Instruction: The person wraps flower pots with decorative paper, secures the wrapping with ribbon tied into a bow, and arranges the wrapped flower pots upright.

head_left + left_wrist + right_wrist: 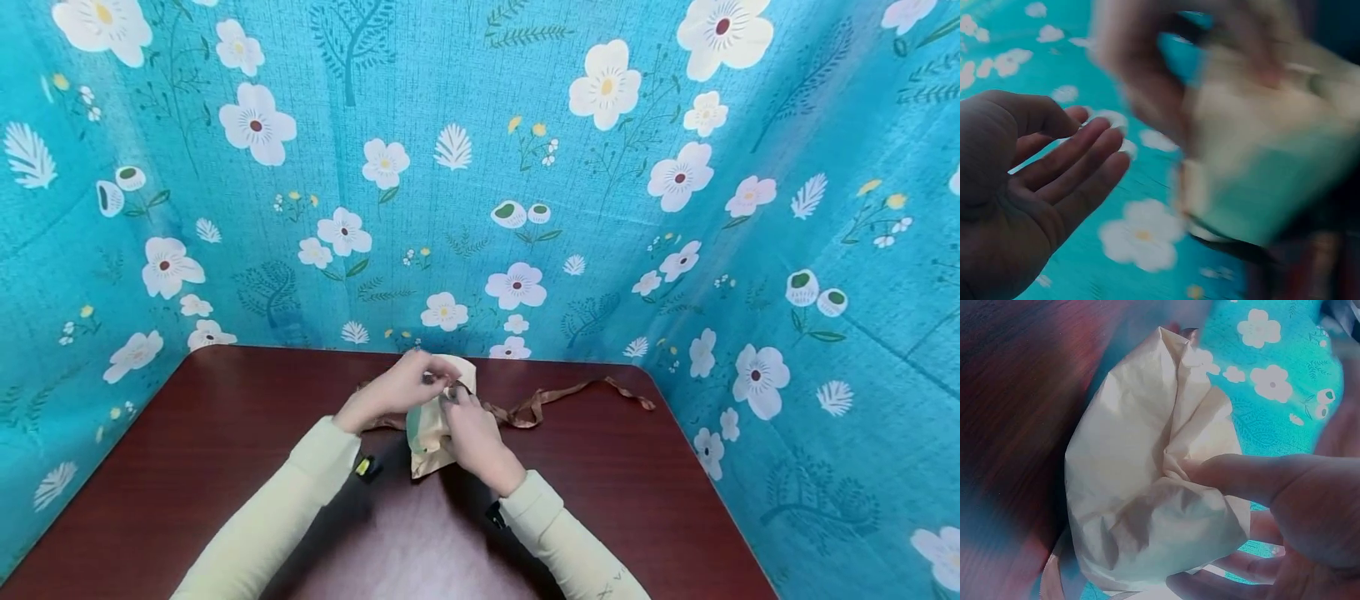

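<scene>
A cream pouch (429, 429) with a green patch stands near the back of the table, its soft sides creased. My right hand (476, 442) grips it; in the right wrist view the thumb presses into a fold of the pouch (1119, 444) while the other fingers lie behind. Over the top of the pouch, close to the right fingers, hovers my left hand (405, 385). The left wrist view has the left hand (1054, 162) with loosely bent fingers and nothing visible in them, apart from the blurred pouch (1260, 181). A brown ribbon (536, 408) trails out on both sides of the pouch.
The dark red table (247, 433) ends at a blue flowered curtain (420, 250) close behind the pouch. More of that curtain hangs along the sides. Small dark wrist devices show under both sleeves (255, 517).
</scene>
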{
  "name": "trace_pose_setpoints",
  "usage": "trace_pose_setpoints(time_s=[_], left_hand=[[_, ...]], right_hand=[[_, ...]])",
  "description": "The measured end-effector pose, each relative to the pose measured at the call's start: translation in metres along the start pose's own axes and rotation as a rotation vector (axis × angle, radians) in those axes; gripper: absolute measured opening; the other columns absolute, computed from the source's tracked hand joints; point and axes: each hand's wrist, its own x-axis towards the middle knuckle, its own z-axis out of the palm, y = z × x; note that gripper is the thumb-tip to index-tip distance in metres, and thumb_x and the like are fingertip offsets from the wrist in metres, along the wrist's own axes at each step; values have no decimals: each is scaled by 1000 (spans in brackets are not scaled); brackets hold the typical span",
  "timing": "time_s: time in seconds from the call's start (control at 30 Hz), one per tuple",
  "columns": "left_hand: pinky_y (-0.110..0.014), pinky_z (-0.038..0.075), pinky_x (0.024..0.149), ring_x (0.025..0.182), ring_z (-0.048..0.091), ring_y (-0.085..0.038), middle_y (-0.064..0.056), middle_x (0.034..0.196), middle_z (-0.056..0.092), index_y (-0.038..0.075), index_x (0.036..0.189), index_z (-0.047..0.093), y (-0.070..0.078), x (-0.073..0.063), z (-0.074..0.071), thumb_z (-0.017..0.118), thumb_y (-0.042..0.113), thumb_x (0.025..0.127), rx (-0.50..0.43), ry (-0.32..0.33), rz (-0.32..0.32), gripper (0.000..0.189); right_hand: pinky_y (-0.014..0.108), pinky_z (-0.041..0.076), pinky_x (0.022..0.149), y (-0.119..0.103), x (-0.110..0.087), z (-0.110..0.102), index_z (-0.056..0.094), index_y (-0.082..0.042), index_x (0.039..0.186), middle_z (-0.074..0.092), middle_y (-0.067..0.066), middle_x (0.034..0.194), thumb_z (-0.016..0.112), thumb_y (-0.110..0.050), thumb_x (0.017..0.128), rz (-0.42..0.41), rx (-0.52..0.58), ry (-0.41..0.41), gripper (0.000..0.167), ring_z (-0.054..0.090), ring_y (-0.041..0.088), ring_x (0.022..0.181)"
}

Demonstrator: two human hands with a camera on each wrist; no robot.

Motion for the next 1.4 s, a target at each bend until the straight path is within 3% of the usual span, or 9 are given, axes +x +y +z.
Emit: trace_pose_setpoints(time_s=[0.13,0.3,0.47,0.57,0.7,0.9,1.03,1.1,1.4], left_hand=[[-44,58,89,111,69,-30,-17,119,73,-4,119,72,-21,-28,23,62,-7,91,-14,95,38,30],[-46,55,97,126,61,-32,-20,138,63,-4,138,60,-32,-45,50,65,-3,91,-19,167,9,47],[-39,56,90,119,65,-25,-16,140,61,-2,145,53,-33,-50,66,74,8,89,14,222,-20,60],[-29,55,78,100,68,-19,-14,137,64,-2,145,53,-32,-50,71,80,16,89,46,238,-21,64],[-31,57,79,103,70,-23,-16,140,62,-1,144,55,-32,-50,77,82,21,88,135,252,-9,66],[-42,58,89,114,68,-31,-21,142,58,-3,139,59,-27,-50,82,81,19,88,242,251,-20,59],[-41,58,91,122,64,-35,-23,142,58,-4,133,64,-24,-50,83,82,17,87,279,233,-51,54],[-41,57,91,121,64,-36,-23,141,59,-4,130,67,-24,-50,83,83,17,86,289,236,-48,51],[-46,56,93,119,66,-35,-22,137,62,-4,129,68,-23,-47,82,84,19,85,304,256,-45,52]], right_hand=[[43,60,64,1,-1,-1,67,-9,131,57,13,135,89,-27,78,20,24,-11,59,63,33,108],[45,61,71,5,-1,1,65,-8,132,59,12,138,88,-27,77,36,70,0,63,63,32,116],[45,58,89,12,0,2,63,-3,134,61,13,140,89,-23,75,8,183,24,67,62,30,122],[42,57,89,20,-1,3,64,-6,134,60,11,143,86,-17,74,-18,282,23,65,63,28,122],[36,55,90,35,-3,3,61,-11,140,55,10,149,83,-20,78,-104,413,-33,67,60,24,128],[35,57,73,61,-6,2,55,-8,146,48,13,155,76,-17,90,-223,665,-134,61,67,20,93],[51,57,89,73,-8,6,62,-3,138,58,14,145,67,-4,93,-178,841,-147,46,62,27,121],[52,55,93,79,-8,10,66,-3,132,64,14,136,64,-1,93,-143,886,-134,39,62,29,122],[26,56,67,108,-5,26,74,-2,97,74,8,89,79,-1,83,98,741,25,14,67,14,74]])
